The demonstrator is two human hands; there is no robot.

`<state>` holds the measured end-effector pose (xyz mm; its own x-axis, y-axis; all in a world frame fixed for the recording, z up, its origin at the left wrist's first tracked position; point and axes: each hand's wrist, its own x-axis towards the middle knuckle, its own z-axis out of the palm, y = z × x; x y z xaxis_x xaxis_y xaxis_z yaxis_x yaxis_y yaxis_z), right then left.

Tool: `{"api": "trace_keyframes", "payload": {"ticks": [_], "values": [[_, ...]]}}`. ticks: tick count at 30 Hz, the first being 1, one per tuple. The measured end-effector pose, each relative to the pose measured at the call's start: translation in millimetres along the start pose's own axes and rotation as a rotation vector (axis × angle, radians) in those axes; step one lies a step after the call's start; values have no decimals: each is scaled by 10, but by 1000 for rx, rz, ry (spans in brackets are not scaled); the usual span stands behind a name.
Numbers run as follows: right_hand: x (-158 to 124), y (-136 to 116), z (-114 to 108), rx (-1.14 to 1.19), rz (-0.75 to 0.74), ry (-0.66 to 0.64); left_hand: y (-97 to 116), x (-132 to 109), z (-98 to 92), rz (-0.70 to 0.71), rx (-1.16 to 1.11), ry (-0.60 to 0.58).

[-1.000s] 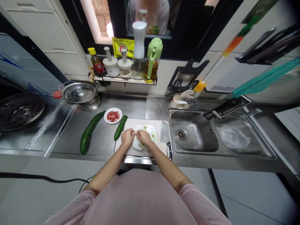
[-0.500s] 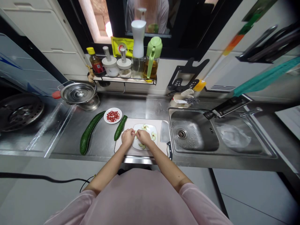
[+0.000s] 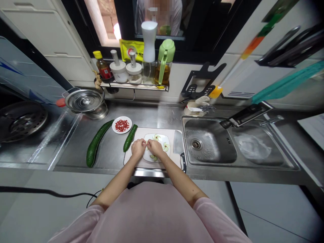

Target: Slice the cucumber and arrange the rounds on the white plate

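Note:
My left hand (image 3: pixel 137 148) and my right hand (image 3: pixel 155 148) meet over the left part of a white plate (image 3: pixel 164 139) that rests on a pale cutting board (image 3: pixel 138 134). Both hands have their fingers pinched together on something small and pale green, probably a cucumber slice, mostly hidden by the fingers. Curled cucumber slices (image 3: pixel 156 137) lie arranged on the plate. A cleaver (image 3: pixel 178 145) lies flat on the board's right side, blade away from me.
A short cucumber piece (image 3: pixel 130 137) and a long whole cucumber (image 3: pixel 96 142) lie left of the board, with a small dish of red berries (image 3: pixel 122 125) behind. A sink (image 3: pixel 209 145) is to the right, a lidded pot (image 3: pixel 85 102) far left, condiment bottles (image 3: pixel 149 50) on a shelf.

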<state>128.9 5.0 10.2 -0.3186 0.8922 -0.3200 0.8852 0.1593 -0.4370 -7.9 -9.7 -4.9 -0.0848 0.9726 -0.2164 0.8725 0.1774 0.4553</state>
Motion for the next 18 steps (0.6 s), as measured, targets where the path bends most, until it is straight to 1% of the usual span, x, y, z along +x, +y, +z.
{"api": "trace_keyframes", "payload": {"ticks": [8,18], "values": [[11,4,18,-8,4,-3,12,-8,-26,-12,10,-19],[-30,0,-15,-33,-3,-2,47,-40,-83,-45,-86,7]]}}
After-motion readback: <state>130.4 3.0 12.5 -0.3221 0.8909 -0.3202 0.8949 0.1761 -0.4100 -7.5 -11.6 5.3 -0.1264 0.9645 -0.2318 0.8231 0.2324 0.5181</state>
